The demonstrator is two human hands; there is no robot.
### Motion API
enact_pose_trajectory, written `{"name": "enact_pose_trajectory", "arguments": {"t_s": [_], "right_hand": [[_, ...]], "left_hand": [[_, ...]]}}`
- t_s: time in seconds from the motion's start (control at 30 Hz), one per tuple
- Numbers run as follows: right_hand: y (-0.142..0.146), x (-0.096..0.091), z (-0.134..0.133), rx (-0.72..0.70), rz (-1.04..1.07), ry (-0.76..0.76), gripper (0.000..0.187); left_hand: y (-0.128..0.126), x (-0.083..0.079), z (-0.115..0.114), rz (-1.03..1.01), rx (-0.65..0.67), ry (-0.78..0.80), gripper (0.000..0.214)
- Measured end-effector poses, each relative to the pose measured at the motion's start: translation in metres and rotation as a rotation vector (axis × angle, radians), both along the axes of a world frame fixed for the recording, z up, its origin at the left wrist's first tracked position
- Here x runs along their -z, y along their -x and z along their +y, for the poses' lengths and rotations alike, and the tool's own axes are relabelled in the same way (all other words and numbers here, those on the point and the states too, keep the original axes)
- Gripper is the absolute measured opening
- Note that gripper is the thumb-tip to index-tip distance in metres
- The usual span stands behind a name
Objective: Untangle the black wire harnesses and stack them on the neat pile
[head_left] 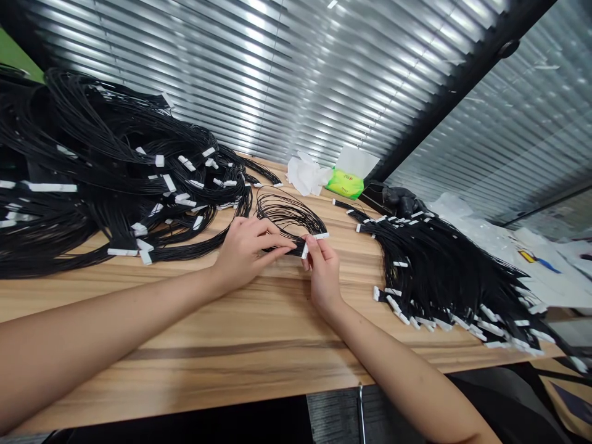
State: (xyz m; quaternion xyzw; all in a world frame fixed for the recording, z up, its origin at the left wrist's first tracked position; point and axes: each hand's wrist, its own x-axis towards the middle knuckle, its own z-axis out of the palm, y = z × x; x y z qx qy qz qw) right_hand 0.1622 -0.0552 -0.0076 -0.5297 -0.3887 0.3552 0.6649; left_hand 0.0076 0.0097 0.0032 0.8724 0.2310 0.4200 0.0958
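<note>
A looped black wire harness [287,213] with white connectors lies on the wooden table [259,333] in front of me. My left hand [247,246] is closed on the gathered wires of this harness. My right hand [321,268] pinches the same harness at its white connector end [319,237]. The two hands almost touch each other.
A big tangled heap of black harnesses [92,179] covers the left of the table. A straighter pile of harnesses [444,271] lies at the right. A crumpled white tissue [305,174], a green tissue pack [346,182] and window blinds [277,74] are behind. White papers [541,259] lie far right.
</note>
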Motion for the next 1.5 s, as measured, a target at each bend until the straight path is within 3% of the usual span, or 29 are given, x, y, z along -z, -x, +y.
{"name": "enact_pose_trajectory", "arguments": {"t_s": [0.23, 0.73, 1.1, 1.37, 1.5], "right_hand": [[-0.0009, 0.0002, 0.0030, -0.011, 0.013, 0.036, 0.028], [-0.0012, 0.0034, 0.0030, -0.031, -0.020, 0.062, 0.031], [-0.0038, 0.0061, 0.0063, -0.037, -0.102, 0.075, 0.032], [-0.0052, 0.0062, 0.0066, -0.050, -0.147, 0.093, 0.035], [-0.0050, 0.0055, 0.0072, -0.056, -0.144, 0.092, 0.036]], "left_hand": [[0.0003, 0.0041, 0.0030, 0.041, -0.037, 0.010, 0.019], [0.0017, 0.0037, 0.0031, 0.092, -0.056, -0.122, 0.021], [-0.0038, -0.0025, 0.0009, 0.184, -0.021, 0.228, 0.019], [-0.0069, 0.0008, 0.0003, 0.218, -0.003, 0.317, 0.016], [-0.0067, 0.0013, 0.0001, 0.260, -0.046, 0.253, 0.018]]}}
